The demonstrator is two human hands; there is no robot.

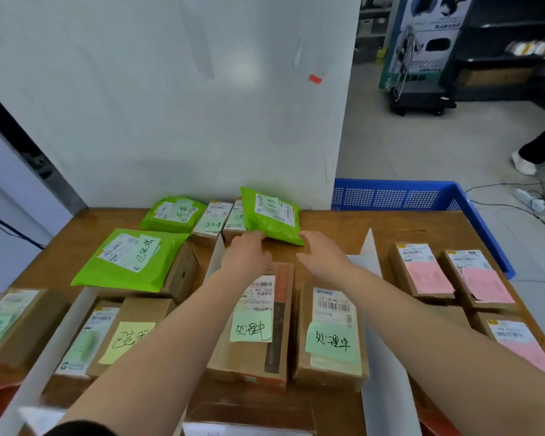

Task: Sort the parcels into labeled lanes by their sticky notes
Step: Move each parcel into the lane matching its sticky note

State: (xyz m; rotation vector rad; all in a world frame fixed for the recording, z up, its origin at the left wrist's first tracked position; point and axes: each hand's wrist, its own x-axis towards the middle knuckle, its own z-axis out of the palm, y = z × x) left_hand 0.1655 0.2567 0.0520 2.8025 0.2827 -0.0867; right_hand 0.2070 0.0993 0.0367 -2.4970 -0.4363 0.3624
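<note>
Both hands, left hand [246, 250] and right hand [320, 258], loosely touch the green mailer [272, 217]; set it flat in the middle lane, note up

Counts, head view. Green poly mailers: 3, i.e. far one [272, 215], back-left one [173, 214], big one at left [132, 259]. Cardboard boxes w/ pink notes: 3, right lane [420, 272] [475, 278] [516, 338]. Boxes w/ green notes, middle lane near: 2 [255, 325] [331, 335]. Small boxes at back by mailers: 2 [211, 221] [235, 223]. White lane dividers: 2 [216, 259] [370, 256]. Blue crates: 1 [400, 195]. Hands: 2, left [246, 254], right [323, 258]. Left-lane boxes overlap; exact no. unclear.
</note>
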